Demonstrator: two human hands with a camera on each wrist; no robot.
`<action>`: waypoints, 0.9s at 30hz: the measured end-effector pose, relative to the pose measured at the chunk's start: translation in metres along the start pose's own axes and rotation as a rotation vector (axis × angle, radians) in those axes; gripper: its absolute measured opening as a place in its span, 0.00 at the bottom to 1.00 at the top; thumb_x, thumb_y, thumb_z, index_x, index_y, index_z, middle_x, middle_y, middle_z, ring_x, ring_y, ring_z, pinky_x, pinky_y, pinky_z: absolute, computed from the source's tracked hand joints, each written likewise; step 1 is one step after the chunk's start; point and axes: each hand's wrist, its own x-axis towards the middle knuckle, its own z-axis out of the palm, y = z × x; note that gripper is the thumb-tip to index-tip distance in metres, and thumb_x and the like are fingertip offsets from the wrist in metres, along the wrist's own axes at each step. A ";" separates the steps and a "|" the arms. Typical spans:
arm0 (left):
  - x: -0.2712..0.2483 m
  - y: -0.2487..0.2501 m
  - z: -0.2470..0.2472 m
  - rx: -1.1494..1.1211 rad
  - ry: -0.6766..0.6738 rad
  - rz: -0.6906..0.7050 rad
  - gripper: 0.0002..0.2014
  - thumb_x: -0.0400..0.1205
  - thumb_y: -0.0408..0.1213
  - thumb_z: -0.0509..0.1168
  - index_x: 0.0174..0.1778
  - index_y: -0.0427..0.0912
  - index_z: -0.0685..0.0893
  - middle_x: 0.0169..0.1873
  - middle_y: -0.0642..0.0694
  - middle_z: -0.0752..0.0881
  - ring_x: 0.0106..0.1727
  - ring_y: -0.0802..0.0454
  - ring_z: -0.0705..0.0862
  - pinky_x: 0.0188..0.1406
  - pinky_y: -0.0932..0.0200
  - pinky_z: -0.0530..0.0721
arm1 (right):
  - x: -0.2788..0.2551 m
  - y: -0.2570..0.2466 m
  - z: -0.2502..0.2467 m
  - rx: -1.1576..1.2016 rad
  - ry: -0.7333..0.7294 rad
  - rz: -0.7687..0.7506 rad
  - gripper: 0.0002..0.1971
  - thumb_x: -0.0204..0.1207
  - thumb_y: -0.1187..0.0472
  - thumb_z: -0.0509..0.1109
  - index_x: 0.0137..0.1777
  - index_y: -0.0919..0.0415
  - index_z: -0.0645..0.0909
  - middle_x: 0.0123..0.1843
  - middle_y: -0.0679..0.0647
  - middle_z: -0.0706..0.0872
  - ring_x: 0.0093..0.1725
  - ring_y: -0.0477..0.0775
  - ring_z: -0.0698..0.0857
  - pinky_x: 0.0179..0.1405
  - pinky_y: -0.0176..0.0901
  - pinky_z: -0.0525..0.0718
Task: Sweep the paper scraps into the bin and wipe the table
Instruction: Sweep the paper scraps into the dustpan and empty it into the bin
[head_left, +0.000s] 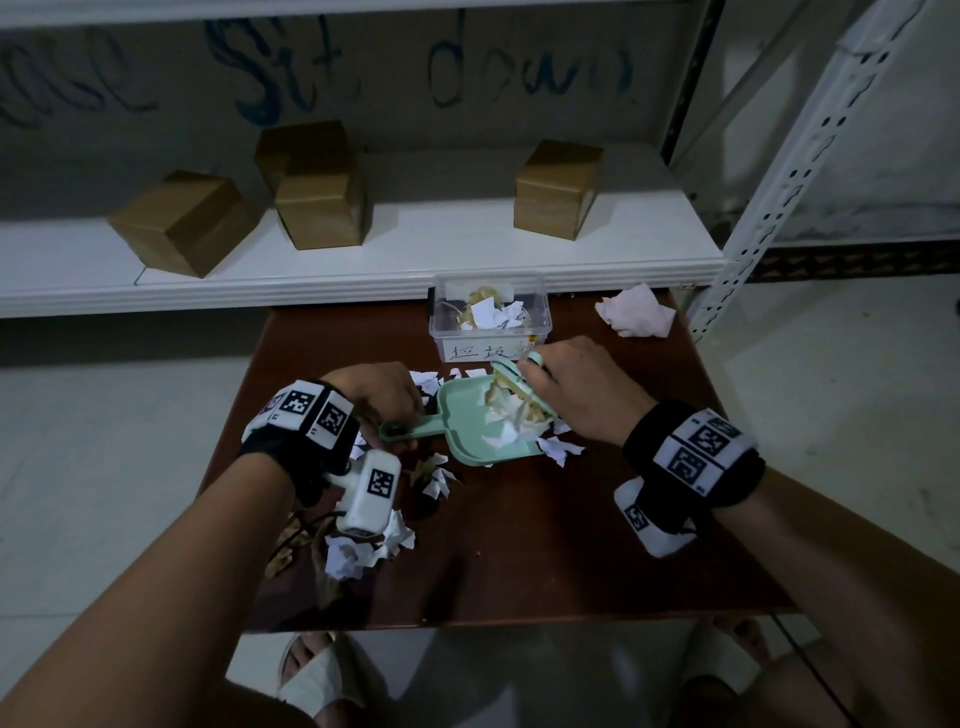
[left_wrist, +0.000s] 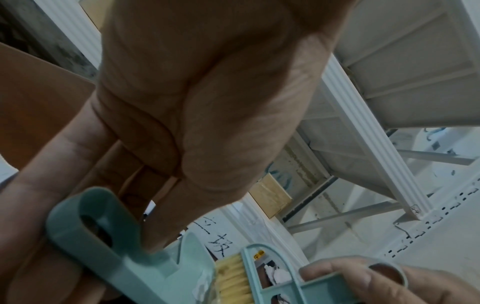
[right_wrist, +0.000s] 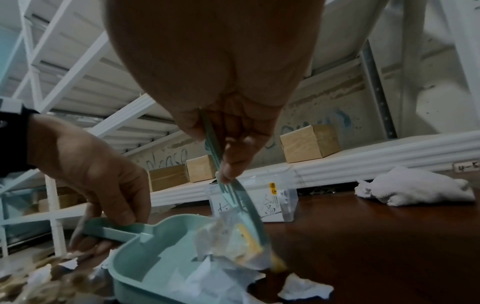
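Observation:
My left hand (head_left: 382, 397) grips the handle of a mint green dustpan (head_left: 462, 415) that lies on the brown table (head_left: 545, 545). The same handle (left_wrist: 103, 242) shows under my fingers in the left wrist view. My right hand (head_left: 576, 384) holds a mint hand brush (head_left: 514, 387) whose yellow bristles (right_wrist: 249, 242) push white paper scraps (head_left: 506, 431) into the pan (right_wrist: 161, 255). More scraps (head_left: 363, 551) lie at the front left, under my left wrist. Behind the pan stands a clear plastic bin (head_left: 488, 314), with scraps inside.
A crumpled white cloth (head_left: 636, 312) lies at the table's back right corner. Right behind the table runs a white shelf (head_left: 363, 260) carrying several cardboard boxes (head_left: 187, 223). A perforated metal upright (head_left: 779, 171) rises at the right.

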 end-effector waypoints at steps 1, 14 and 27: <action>0.001 0.000 0.000 0.007 -0.002 -0.003 0.05 0.80 0.29 0.74 0.49 0.34 0.94 0.54 0.27 0.91 0.45 0.39 0.86 0.60 0.35 0.86 | 0.000 -0.001 -0.001 0.021 0.011 -0.008 0.21 0.89 0.59 0.60 0.32 0.66 0.73 0.30 0.58 0.80 0.31 0.61 0.79 0.34 0.55 0.73; 0.003 0.000 0.006 -0.131 -0.023 0.011 0.07 0.90 0.33 0.64 0.57 0.36 0.86 0.47 0.35 0.94 0.33 0.50 0.92 0.33 0.54 0.93 | 0.002 -0.001 -0.030 0.318 0.228 0.133 0.23 0.84 0.53 0.57 0.43 0.70 0.87 0.32 0.53 0.89 0.31 0.43 0.88 0.40 0.57 0.89; 0.000 -0.001 0.001 -0.318 -0.013 0.158 0.07 0.92 0.29 0.58 0.59 0.32 0.80 0.41 0.35 0.94 0.36 0.46 0.92 0.25 0.57 0.88 | 0.011 0.021 -0.065 0.831 0.648 0.417 0.16 0.89 0.58 0.65 0.42 0.60 0.88 0.30 0.58 0.91 0.28 0.53 0.87 0.32 0.47 0.86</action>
